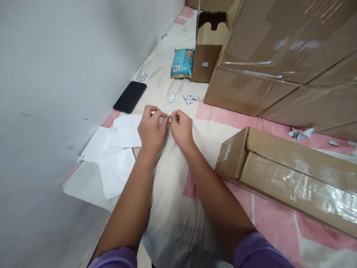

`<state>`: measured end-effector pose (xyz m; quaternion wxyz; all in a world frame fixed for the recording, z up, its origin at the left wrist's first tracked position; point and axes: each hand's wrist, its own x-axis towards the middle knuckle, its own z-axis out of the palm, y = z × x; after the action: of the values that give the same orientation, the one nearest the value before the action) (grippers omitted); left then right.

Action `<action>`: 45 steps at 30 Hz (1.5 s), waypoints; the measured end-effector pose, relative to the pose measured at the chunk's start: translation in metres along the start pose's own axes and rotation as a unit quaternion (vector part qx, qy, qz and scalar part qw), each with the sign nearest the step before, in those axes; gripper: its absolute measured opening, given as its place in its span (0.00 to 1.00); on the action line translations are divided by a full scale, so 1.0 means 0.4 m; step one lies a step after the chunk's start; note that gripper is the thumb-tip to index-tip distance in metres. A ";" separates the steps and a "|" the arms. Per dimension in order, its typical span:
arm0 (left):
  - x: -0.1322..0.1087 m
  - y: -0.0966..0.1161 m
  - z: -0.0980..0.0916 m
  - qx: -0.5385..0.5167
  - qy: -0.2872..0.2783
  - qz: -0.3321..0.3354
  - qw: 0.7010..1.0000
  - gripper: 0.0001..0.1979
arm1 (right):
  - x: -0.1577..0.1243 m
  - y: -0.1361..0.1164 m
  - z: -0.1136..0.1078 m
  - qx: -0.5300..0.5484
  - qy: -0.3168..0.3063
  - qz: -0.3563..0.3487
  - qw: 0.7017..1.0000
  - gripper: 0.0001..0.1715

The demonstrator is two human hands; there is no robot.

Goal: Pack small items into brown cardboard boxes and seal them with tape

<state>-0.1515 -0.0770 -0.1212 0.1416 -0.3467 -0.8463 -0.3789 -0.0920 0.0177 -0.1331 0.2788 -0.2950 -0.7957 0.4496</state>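
Observation:
My left hand (151, 127) and my right hand (181, 127) meet over a cream and pink cloth (173, 193). Both pinch one small white scrap of paper (169, 117) between their fingertips. The fingers of each hand are curled in. Loose white paper sheets (114, 156) lie just left of my left hand. Two crumpled printed paper bits (172, 97) (191, 98) rest a little beyond the hands.
A black phone (130, 96) lies by the white wall (55, 93) on the left. A teal snack packet (182, 63) leans against an open small carton (209, 44). Large taped cardboard boxes (279, 59) fill the right. A long flat carton (292, 175) lies at right front.

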 end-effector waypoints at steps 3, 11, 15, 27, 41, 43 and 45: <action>0.002 -0.001 -0.002 -0.011 -0.003 -0.001 1.000 0.04 | 0.001 -0.001 -0.001 0.008 -0.001 0.004 1.000 0.12; -0.001 0.000 -0.005 0.011 -0.029 0.021 0.999 0.06 | -0.002 -0.001 0.001 0.003 0.007 -0.007 1.000 0.12; -0.001 0.003 0.000 0.017 -0.062 0.024 0.998 0.06 | -0.003 0.005 0.005 0.046 0.018 0.001 0.999 0.12; 0.003 0.001 -0.005 -0.061 0.005 0.038 0.997 0.05 | 0.009 -0.008 -0.009 0.113 0.032 0.069 0.991 0.12; 0.004 -0.012 0.012 -0.196 0.029 -0.084 0.977 0.07 | 0.003 0.006 -0.009 0.069 0.065 0.003 0.996 0.06; 0.002 -0.016 0.013 -0.209 0.030 -0.088 0.973 0.09 | 0.004 0.008 -0.012 0.060 0.056 -0.004 0.997 0.10; 0.000 -0.020 0.015 -0.217 0.027 -0.087 0.972 0.09 | 0.003 0.011 -0.013 0.066 0.040 -0.006 0.997 0.14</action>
<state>-0.1569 -0.0762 -0.1296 0.0527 -0.2839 -0.7667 -0.5734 -0.0882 0.0233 -0.1344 0.3317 -0.2889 -0.7545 0.4871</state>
